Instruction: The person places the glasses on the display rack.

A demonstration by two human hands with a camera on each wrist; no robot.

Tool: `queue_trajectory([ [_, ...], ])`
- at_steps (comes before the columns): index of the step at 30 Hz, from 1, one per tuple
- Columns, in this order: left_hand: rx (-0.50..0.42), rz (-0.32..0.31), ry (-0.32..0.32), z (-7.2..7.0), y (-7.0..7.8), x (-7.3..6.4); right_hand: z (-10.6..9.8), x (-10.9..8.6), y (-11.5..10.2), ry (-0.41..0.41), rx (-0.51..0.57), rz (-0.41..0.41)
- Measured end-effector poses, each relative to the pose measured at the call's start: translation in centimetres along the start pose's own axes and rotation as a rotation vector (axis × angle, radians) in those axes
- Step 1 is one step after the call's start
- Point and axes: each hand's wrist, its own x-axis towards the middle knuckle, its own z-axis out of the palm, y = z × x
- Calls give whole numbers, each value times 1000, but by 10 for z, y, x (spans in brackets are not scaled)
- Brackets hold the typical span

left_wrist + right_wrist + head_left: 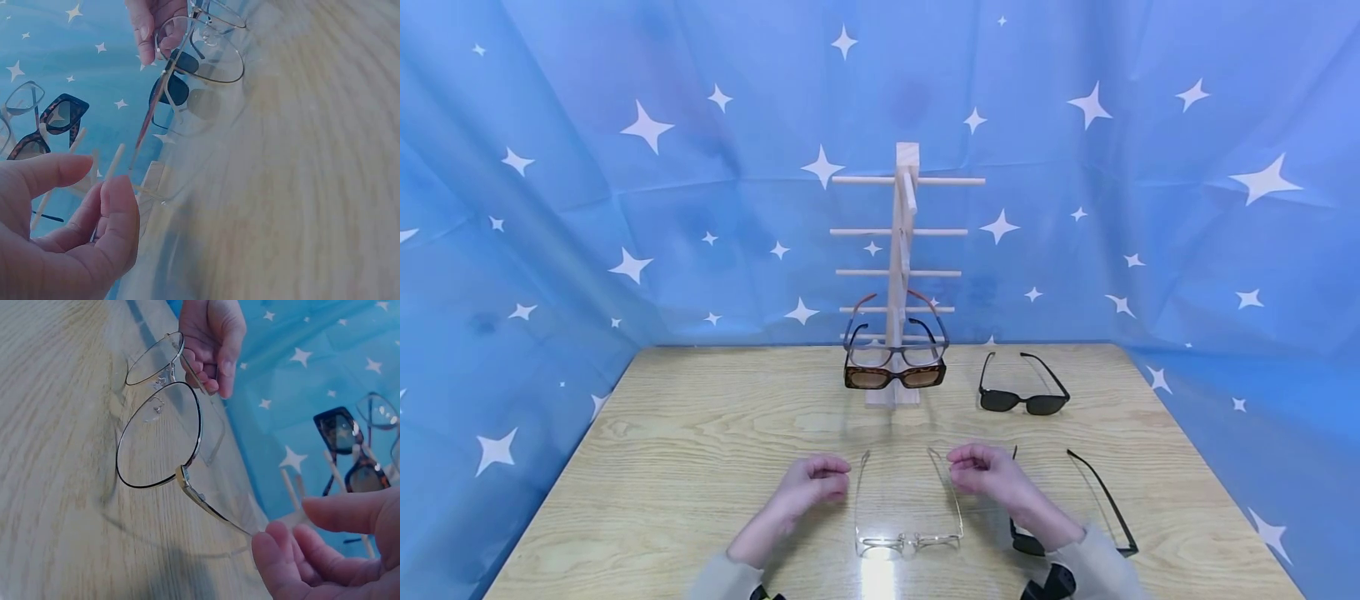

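A pair of thin metal-framed eyeglasses [908, 542] rests lens-side toward me on the wooden table, its arms unfolded and pointing away. My left hand [811, 487] hovers at the outer side of its left arm, thumb apart from the fingers. On the other side is my right hand [994, 478], close to the tip of the right arm. In the right wrist view, that temple arm [215, 511] ends right at the fingertips, with the thumb held away. The left wrist view has the left temple arm [149, 119] running down to the fingertips, also without the thumb closing on it.
Behind stands a wooden display rack [901, 250] with several crossbars. Low on it hang tortoiseshell sunglasses [895, 377] and clear-lensed glasses [940, 340]. Black sunglasses [1024, 403] lie to its right. Another dark pair [1108, 492] lies partly under my right forearm. A starry blue cloth [745, 133] hangs behind.
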Motion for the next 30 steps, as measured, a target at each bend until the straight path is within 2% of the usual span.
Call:
queue_trajectory([
  [12, -32, -16, -63, 9, -7, -2, 3, -1, 8, 6, -29, 24],
  [22, -44, -60, -73, 14, -11, 0, 8, 0, 10, 2, -50, 67],
  [30, -37, -79, -81, 14, -11, 1, 10, 1, 14, -41, -78, 63],
])
